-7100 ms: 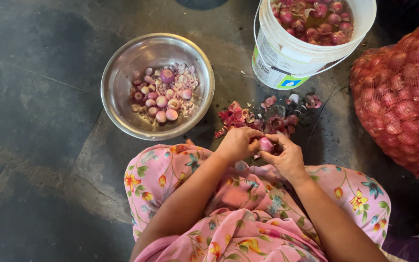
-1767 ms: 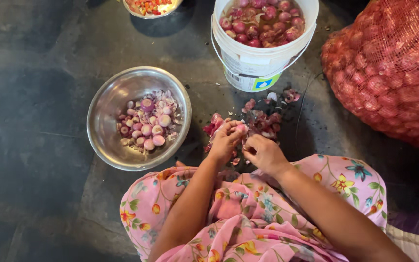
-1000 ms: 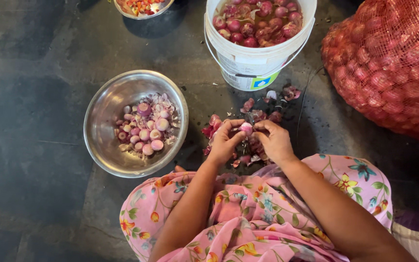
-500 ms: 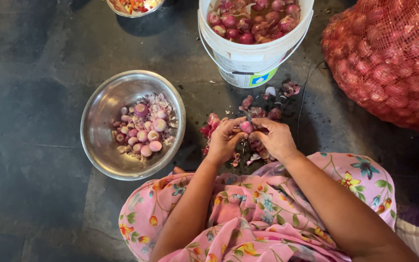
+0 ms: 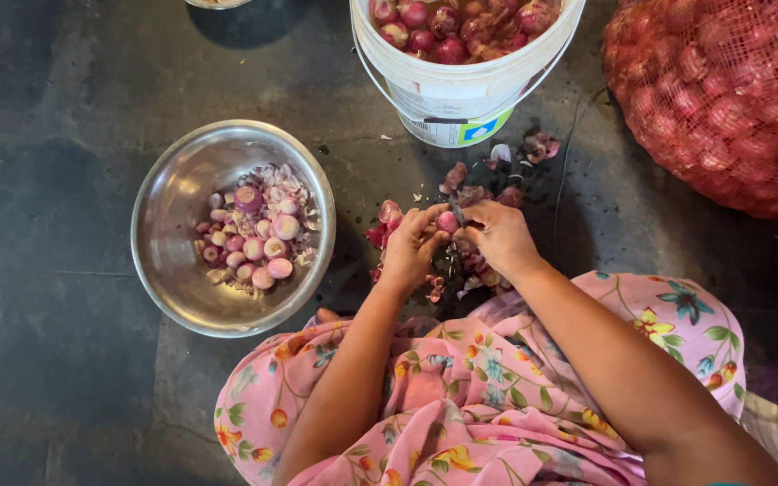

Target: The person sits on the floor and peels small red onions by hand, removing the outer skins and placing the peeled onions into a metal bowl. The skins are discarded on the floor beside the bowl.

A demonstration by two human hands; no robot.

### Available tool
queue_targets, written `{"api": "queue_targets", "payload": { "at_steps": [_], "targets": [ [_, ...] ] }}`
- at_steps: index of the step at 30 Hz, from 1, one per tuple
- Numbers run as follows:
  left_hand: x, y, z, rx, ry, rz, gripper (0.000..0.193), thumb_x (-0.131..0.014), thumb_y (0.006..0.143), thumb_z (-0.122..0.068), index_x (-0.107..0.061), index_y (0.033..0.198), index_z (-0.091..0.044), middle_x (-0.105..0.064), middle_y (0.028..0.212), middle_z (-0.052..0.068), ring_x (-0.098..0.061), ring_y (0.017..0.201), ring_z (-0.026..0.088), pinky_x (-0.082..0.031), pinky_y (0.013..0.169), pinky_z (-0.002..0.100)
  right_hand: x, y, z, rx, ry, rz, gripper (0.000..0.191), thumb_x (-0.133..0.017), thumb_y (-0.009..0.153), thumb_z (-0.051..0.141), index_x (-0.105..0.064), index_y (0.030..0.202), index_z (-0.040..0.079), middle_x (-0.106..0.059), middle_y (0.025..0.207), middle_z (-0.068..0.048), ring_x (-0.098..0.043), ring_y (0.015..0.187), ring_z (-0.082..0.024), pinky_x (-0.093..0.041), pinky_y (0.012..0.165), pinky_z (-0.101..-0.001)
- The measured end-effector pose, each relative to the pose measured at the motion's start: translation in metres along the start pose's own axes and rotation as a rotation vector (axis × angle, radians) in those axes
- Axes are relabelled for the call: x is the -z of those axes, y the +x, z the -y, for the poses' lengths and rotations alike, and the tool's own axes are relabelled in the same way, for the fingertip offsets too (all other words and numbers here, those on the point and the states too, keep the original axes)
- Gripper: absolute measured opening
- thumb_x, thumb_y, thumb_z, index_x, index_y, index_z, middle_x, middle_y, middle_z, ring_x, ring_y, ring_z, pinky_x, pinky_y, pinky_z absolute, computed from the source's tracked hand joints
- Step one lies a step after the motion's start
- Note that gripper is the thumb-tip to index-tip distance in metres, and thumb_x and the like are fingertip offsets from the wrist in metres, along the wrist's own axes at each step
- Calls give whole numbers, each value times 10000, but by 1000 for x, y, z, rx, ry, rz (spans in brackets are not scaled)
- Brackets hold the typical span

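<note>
Seen from your head camera, you sit on the dark stone floor (image 5: 65, 378) with a pink floral cloth (image 5: 461, 396) over your knees, both hands meeting just beyond them. Your left hand (image 5: 410, 245) is curled around a small round purple-pink onion (image 5: 447, 221), fingertips pinching it from the left; your right hand (image 5: 500, 236) is closed on the onion's right side, with what looks like a short dark blade (image 5: 457, 212) pressed against it, though the tool is too small to make out surely. By the look of it you are mid-peel, and the next move calls for a careful, shallow pull of skin away from your left fingertips. The onion sits between the two hands, touching both, above a scatter of reddish-purple skins (image 5: 461, 189). To the left, near you, a round steel bowl (image 5: 168, 261) holds peeled pale-pink onions (image 5: 258, 247). Farther off, a white plastic bucket (image 5: 456, 99) holds unpeeled ones, and a red mesh sack of onions (image 5: 731, 99) lies far right.
</note>
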State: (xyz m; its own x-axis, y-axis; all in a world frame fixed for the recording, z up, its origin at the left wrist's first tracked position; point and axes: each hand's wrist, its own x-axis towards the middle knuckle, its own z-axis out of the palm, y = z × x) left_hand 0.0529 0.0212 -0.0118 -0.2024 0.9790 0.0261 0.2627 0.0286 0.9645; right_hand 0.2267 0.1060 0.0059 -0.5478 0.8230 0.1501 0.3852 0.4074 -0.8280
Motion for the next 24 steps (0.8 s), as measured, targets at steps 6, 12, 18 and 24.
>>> {"api": "queue_targets", "payload": {
  "at_steps": [6, 12, 18, 24],
  "targets": [
    [-2, 14, 14, 87, -157, 8, 438, -673, 927, 13, -626, 1346, -102, -657, 1115, 37, -704, 969, 119, -557, 846, 270, -7, 14, 5, -26, -9, -22, 311, -845, 787, 131, -770, 1088, 110, -739, 999, -138, -729, 901, -313, -554, 774, -383],
    [-11, 16, 14, 93, -144, -43, 439, -640, 968, 22, -580, 1390, -79, -659, 1184, 62, -683, 1015, 150, -557, 895, 285, -8, 18, 21, 212, -100, -128, 384, -827, 742, 98, -730, 1103, 11, -714, 1023, -189, -680, 942, -407, -539, 792, -426],
    [-1, -10, -6, 175, -363, 13, 409, -700, 915, 1, -562, 1292, -73, -697, 1110, 65, -689, 973, 142, -577, 871, 307, 0, -14, 39, -40, -69, -61, 210, -858, 781, 151, -722, 894, 38, -711, 809, -128, -712, 724, -307, -540, 655, -377],
    [15, -52, -36, 165, -468, 96, 472, -739, 904, -5, -578, 1340, -88, -666, 1041, 28, -628, 897, 103, -537, 770, 269, 17, -57, 79, 78, -19, -42, 138, -820, 796, 99, -700, 844, 50, -666, 771, -84, -681, 683, -259, -532, 632, -360]
  ]
}}
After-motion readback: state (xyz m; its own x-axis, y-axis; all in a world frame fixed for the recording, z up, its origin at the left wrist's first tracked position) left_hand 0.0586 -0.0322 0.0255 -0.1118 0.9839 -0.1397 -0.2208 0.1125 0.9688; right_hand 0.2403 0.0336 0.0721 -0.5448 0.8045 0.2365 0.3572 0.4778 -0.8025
